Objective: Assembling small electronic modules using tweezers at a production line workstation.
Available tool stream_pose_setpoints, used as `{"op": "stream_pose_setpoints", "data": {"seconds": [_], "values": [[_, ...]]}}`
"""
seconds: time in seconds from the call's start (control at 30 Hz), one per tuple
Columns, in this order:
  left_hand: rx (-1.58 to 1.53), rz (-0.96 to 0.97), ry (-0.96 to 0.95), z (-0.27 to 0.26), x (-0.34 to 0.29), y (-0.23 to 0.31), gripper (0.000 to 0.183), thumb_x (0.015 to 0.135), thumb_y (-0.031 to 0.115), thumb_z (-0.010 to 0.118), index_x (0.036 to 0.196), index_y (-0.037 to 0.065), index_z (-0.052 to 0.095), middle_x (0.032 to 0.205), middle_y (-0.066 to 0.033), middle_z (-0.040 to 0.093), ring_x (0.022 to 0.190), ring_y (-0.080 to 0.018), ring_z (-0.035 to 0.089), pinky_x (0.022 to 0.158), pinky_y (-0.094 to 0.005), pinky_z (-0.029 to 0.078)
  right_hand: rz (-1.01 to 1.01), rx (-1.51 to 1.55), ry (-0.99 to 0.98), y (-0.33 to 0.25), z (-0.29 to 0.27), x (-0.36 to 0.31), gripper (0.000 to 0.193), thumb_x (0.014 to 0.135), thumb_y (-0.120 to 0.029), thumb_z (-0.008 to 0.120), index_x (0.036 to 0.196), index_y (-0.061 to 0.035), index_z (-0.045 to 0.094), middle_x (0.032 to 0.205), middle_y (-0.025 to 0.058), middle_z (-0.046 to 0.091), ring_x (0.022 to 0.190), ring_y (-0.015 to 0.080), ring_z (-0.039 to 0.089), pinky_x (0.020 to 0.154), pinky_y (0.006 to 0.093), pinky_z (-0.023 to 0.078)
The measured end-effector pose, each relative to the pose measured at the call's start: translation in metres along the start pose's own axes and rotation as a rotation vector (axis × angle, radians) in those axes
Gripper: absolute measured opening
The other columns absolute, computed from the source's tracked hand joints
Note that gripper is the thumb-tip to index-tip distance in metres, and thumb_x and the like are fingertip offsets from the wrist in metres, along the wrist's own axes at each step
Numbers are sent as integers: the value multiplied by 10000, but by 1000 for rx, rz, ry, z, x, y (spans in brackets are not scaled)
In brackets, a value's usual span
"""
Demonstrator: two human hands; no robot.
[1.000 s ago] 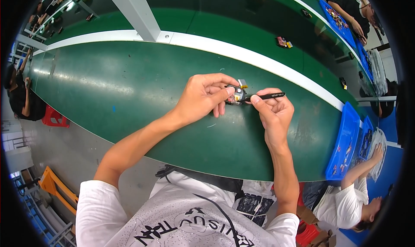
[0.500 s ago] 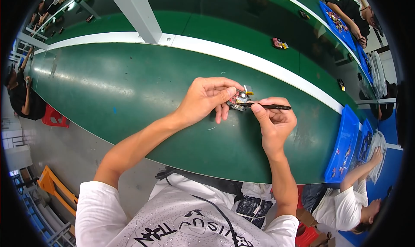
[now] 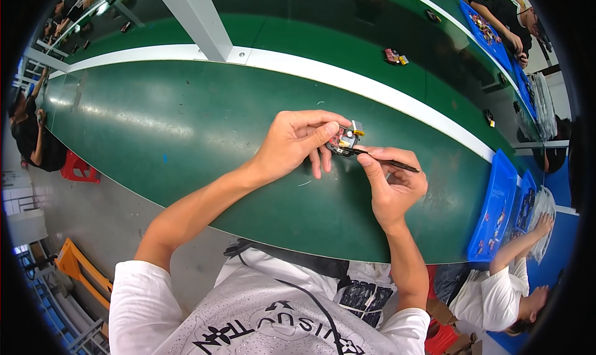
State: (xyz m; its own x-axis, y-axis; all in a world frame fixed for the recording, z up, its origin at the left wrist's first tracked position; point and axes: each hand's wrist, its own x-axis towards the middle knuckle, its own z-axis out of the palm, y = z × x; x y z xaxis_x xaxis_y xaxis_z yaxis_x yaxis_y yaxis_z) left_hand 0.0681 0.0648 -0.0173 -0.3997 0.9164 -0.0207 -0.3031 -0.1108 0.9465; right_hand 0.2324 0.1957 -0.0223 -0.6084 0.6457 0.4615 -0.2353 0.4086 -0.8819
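Above the green bench, my left hand grips a small electronic device by its left side, between thumb and fingers. The device is a dark open housing with a red circuit board and pale parts inside. A flat silver-and-yellow part, like a small battery, sticks out at its far right edge. My right hand pinches slim black tweezers, which slant down to the right. Their tips reach the device's near right edge; whether they grasp anything there is too small to tell.
Beyond a white rail runs a green belt carrying a red-and-yellow device. A grey post rises from the rail. A blue tray with small parts stands at the bench's right end. Co-workers sit left and right.
The tweezers have tilted, their rear end now lower, and my right hand has shifted slightly. The device has turned a little in my left hand. Devices on the belt have moved leftward.
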Motion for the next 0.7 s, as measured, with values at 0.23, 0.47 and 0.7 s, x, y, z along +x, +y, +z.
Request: {"op": "stream_pose_setpoints", "data": {"seconds": [0.23, 0.47, 0.7], "values": [[-13, 17, -9, -1, 0, -1, 337, 1069, 186, 545, 1251, -78, 647, 958, -171, 712, 616, -173, 688, 485, -265, 584, 15, -13, -6, 0, 0, 0, 169, 806, 25, 844, 909, -8, 713, 869, 63, 771, 505, -12, 449, 461, 170, 319], [2, 41, 15, -1, 0, -2, 326, 1066, 172, 546, 1256, -73, 649, 950, -172, 710, 629, -180, 692, 490, -267, 587, -25, -39, -9, -2, 2, 1, 166, 804, 29, 842, 904, -9, 715, 854, 63, 773, 497, -11, 455, 455, 170, 321], [-17, 36, 12, 0, 0, -1, 310, 1059, 155, 558, 1241, -75, 658, 935, -173, 710, 628, -183, 694, 489, -272, 588, -23, -44, -13, -3, 1, 0, 159, 806, 36, 836, 901, 1, 714, 843, 64, 765, 501, -6, 463, 457, 173, 323]]}}
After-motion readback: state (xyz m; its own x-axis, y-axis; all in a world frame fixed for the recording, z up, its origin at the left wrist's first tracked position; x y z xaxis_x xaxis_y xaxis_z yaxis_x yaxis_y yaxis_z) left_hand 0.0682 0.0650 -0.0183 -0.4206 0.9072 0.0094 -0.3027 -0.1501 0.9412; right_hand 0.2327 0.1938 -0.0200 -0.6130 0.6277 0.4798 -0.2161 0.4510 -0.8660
